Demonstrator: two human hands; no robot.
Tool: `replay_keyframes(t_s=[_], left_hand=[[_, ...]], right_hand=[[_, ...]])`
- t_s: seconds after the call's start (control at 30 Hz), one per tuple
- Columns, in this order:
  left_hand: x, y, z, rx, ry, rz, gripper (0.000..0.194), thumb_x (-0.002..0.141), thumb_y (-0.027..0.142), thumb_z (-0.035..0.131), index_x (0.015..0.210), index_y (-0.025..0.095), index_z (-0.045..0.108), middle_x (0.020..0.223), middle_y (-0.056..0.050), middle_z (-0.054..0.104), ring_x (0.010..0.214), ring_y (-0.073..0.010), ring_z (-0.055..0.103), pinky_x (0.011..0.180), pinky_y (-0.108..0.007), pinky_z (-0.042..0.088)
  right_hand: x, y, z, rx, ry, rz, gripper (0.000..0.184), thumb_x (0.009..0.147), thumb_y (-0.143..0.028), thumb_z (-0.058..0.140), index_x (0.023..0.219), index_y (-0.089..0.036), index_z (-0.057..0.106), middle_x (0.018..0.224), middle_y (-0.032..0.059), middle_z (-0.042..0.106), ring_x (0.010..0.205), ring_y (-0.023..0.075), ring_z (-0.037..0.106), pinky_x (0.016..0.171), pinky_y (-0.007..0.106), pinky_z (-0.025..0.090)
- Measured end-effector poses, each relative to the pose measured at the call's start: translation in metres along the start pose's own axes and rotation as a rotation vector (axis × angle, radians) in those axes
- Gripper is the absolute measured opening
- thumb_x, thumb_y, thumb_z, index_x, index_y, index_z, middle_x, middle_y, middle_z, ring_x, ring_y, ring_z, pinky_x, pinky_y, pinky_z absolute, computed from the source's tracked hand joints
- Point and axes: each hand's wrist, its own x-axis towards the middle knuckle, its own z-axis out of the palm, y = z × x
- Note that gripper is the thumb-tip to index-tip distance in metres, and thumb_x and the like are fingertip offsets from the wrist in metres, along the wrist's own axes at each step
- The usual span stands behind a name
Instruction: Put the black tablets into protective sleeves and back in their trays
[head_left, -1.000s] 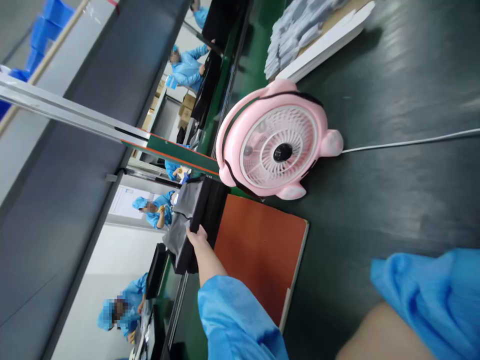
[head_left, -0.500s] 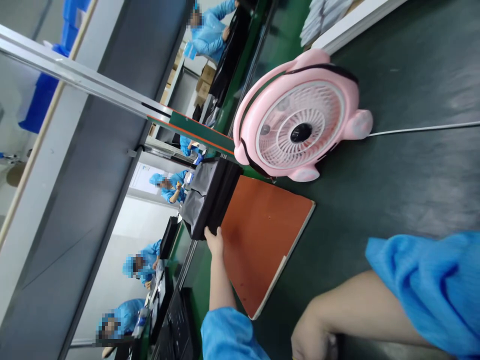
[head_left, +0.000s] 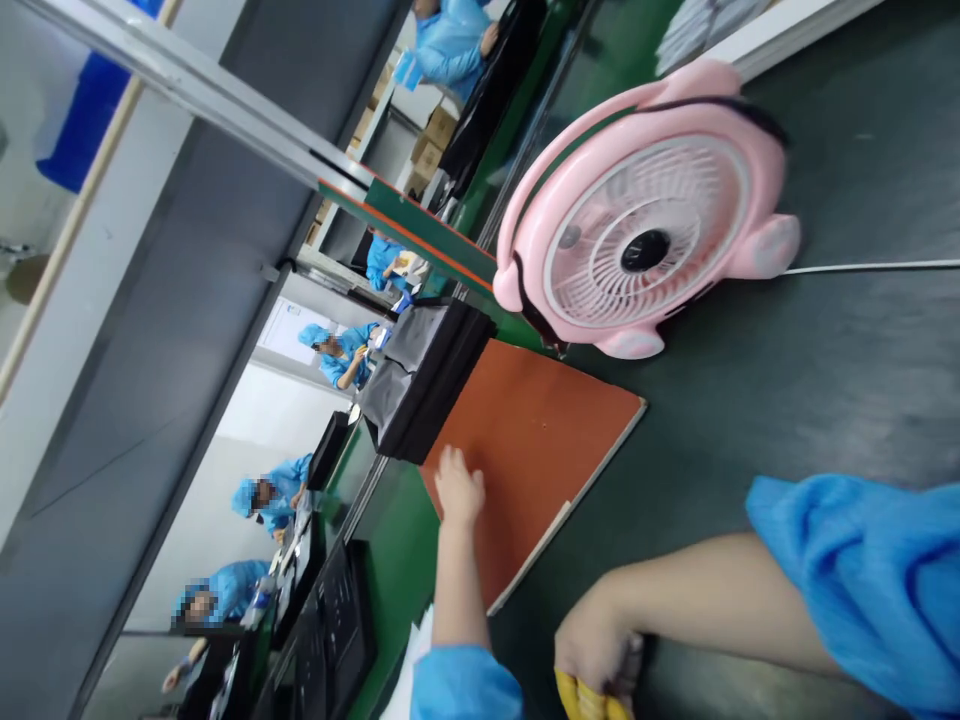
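Note:
The view is turned on its side. My left hand (head_left: pixel 459 487) is over the red-brown board (head_left: pixel 555 430), close to a black case with grey inner flaps (head_left: pixel 427 375). Its fingers are apart and it holds nothing; a small gap separates it from the case. My right hand (head_left: pixel 596 640), at the bottom, is closed with its wrist bent. A yellow, soft-looking item (head_left: pixel 589 697) shows under its fingers, partly cut off by the frame edge.
A pink fan (head_left: pixel 645 230) with a white cable stands on the dark green table (head_left: pixel 825 400), beside the board. A metal post (head_left: pixel 225 110) crosses the upper left. Several people in blue work along the line, one person (head_left: pixel 341 355) beyond the case. Black cases (head_left: pixel 337 630) lie lower left.
My left hand has come away from the black case and over the board. My right hand has shifted left, bringing the yellow item into view. The camera has moved slightly.

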Motion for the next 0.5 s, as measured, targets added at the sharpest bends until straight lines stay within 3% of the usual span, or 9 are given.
replay_keyframes(t_s=[0.07, 0.13, 0.2, 0.27, 0.33, 0.4, 0.5], left_hand=[[-0.056, 0.007, 0.005, -0.109, -0.087, 0.067, 0.049, 0.079, 0.018, 0.046, 0.127, 0.009, 0.043, 0.134, -0.012, 0.042, 0.125, -0.0199, 0.036, 0.106, -0.031, 0.026], [-0.114, 0.010, 0.015, -0.185, -0.109, -0.015, 0.046, 0.081, 0.018, 0.039, 0.125, 0.008, 0.047, 0.127, -0.013, 0.049, 0.119, -0.0224, 0.044, 0.105, -0.037, 0.029], [-0.164, 0.010, 0.028, -0.201, -0.047, -0.189, 0.046, 0.081, 0.017, 0.032, 0.123, 0.005, 0.048, 0.124, -0.016, 0.051, 0.117, -0.0251, 0.045, 0.106, -0.046, 0.025], [-0.199, 0.010, 0.044, -0.266, 0.063, -0.272, 0.047, 0.082, 0.018, 0.030, 0.124, 0.006, 0.047, 0.127, -0.016, 0.048, 0.121, -0.0248, 0.042, 0.108, -0.048, 0.018], [-0.217, 0.007, 0.058, -0.456, 0.182, -0.256, 0.047, 0.084, 0.023, 0.028, 0.126, 0.009, 0.046, 0.129, -0.012, 0.048, 0.122, -0.0211, 0.041, 0.110, -0.044, 0.019], [-0.222, 0.002, 0.069, -0.695, 0.264, -0.311, 0.048, 0.087, 0.026, 0.021, 0.125, 0.008, 0.045, 0.125, -0.013, 0.052, 0.117, -0.0174, 0.046, 0.107, -0.037, 0.028], [-0.216, -0.005, 0.076, -0.824, 0.247, -0.426, 0.049, 0.087, 0.027, 0.023, 0.119, 0.003, 0.050, 0.121, -0.016, 0.054, 0.114, -0.0188, 0.049, 0.102, -0.035, 0.035]], right_hand=[[-0.006, -0.003, -0.003, 0.060, -0.202, 0.173, 0.032, 0.051, -0.040, 0.075, 0.050, -0.011, 0.061, 0.048, -0.0006, 0.058, 0.040, 0.0052, 0.052, 0.038, 0.010, 0.037], [-0.011, -0.007, -0.006, 0.087, -0.260, 0.189, 0.034, 0.050, -0.039, 0.075, 0.048, -0.010, 0.059, 0.047, -0.0009, 0.057, 0.038, 0.0026, 0.049, 0.036, 0.007, 0.032], [-0.016, -0.009, -0.006, 0.087, -0.296, 0.172, 0.037, 0.050, -0.040, 0.074, 0.045, -0.008, 0.057, 0.046, -0.0004, 0.057, 0.037, 0.0018, 0.048, 0.036, 0.006, 0.030], [-0.020, -0.010, -0.004, 0.073, -0.320, 0.158, 0.038, 0.055, -0.041, 0.069, 0.045, -0.006, 0.056, 0.044, 0.0006, 0.056, 0.036, 0.0013, 0.047, 0.036, 0.005, 0.029], [-0.022, -0.009, -0.001, 0.058, -0.300, 0.140, 0.034, 0.061, -0.036, 0.063, 0.049, -0.005, 0.058, 0.041, 0.0011, 0.054, 0.035, 0.0008, 0.047, 0.037, 0.005, 0.029], [-0.023, -0.008, 0.002, 0.054, -0.247, 0.135, 0.025, 0.067, -0.025, 0.056, 0.058, -0.003, 0.062, 0.041, 0.0011, 0.055, 0.034, 0.0002, 0.046, 0.039, 0.004, 0.030], [-0.025, -0.009, 0.004, 0.060, -0.125, 0.110, 0.022, 0.069, -0.013, 0.046, 0.069, -0.001, 0.065, 0.042, 0.0007, 0.056, 0.034, -0.0006, 0.046, 0.040, 0.003, 0.030]])
